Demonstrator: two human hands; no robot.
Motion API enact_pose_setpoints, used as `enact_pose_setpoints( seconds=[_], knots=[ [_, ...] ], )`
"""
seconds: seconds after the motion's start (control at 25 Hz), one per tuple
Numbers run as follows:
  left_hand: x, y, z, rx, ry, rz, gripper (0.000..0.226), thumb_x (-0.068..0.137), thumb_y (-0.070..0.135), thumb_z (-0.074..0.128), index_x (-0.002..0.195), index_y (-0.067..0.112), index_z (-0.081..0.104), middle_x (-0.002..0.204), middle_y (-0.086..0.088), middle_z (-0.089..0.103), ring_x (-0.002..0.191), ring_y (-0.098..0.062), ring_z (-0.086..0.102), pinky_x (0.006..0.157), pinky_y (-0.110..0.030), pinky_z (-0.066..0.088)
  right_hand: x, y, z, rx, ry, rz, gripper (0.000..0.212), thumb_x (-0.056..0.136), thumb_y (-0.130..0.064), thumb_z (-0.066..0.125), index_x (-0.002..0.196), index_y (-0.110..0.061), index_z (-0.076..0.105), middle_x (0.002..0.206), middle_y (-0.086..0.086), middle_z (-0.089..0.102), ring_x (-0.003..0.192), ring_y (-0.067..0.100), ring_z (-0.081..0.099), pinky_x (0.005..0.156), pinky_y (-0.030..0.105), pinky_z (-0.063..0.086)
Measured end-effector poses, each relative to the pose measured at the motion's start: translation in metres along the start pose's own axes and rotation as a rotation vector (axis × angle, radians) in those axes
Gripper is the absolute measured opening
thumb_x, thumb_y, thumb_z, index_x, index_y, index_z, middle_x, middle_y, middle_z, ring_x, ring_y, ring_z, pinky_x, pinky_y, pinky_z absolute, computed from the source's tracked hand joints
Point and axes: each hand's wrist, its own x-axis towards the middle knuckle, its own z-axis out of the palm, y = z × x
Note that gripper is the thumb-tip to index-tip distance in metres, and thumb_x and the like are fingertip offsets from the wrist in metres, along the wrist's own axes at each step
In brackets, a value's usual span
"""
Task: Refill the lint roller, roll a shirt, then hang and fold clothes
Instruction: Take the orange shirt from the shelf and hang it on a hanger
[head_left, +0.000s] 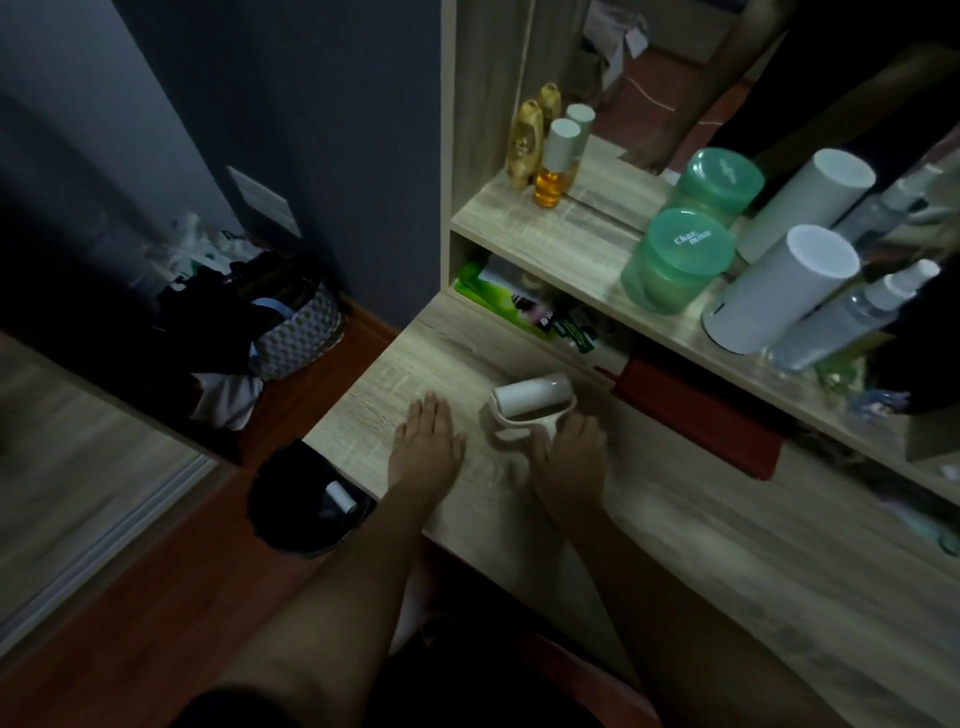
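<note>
Roller lies near the left edge of the surface; I see the right hand with fingers clamped on its handle, the left hand flat beside it, fingers together.

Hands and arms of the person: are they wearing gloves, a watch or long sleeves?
No gloves, watch or rings show. The left hand and right hand are bare, and so are the left forearm and right forearm. Low down, a dark short sleeve seems to begin on the left arm, but it is too dim to tell more.

The lint roller handle lies hidden under the right hand
</note>
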Motion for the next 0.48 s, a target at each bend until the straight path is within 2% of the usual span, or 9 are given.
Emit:
enact_pose_setpoints(
  seconds=[0.08, 0.24, 0.36, 0.48],
  knots=[
    [0.006, -0.003, -0.02, 0.034, 0.042, 0.007, 0.062, 0.099, 0.041, 0.026, 0.148, 0.007, 0.011, 0.158, -0.012, 0.008, 0.146, -0.026, 0.005, 0.115, -0.042, 0.016, 0.011, -0.019, -0.009, 0.021, -0.009, -0.075, 0.041, 0.088, -0.037, 0.052, 0.113, -0.005, 0.053, 0.106, 0.014, 0.054, 0.095, 0.028, 0.052, 0.077, 0.033, 0.04],
    [0.019, -0.02, -0.091, 0.036, 0.202, -0.016, 0.06, 0.1, 0.04, 0.026, 0.148, 0.007, 0.013, 0.158, -0.011, 0.01, 0.146, -0.025, 0.007, 0.118, -0.04, 0.017, 0.035, -0.096, -0.014, 0.105, 0.07, -0.39, 0.043, 0.088, -0.041, 0.039, 0.107, -0.006, 0.058, 0.096, 0.013, 0.06, 0.088, 0.026, 0.056, 0.077, 0.037, 0.045],
    [0.015, -0.061, -0.175, 0.037, 0.405, -0.089, 0.06, 0.099, 0.04, 0.031, 0.147, 0.007, 0.019, 0.157, -0.011, 0.016, 0.145, -0.025, 0.011, 0.118, -0.037, 0.014, 0.047, -0.193, -0.024, 0.206, 0.028, -0.619, 0.036, 0.091, -0.035, 0.042, 0.112, -0.008, 0.056, 0.107, 0.012, 0.058, 0.099, 0.026, 0.053, 0.085, 0.038, 0.045],
    [-0.016, -0.119, -0.268, 0.096, 0.625, -0.18, 0.059, 0.099, 0.037, 0.035, 0.146, 0.004, 0.023, 0.155, -0.015, 0.021, 0.144, -0.027, 0.016, 0.117, -0.038, 0.015, 0.037, -0.308, -0.04, 0.317, 0.031, -0.865, 0.037, 0.091, -0.035, 0.039, 0.109, -0.007, 0.056, 0.107, 0.013, 0.058, 0.1, 0.03, 0.053, 0.084, 0.04, 0.044]
  ],
)
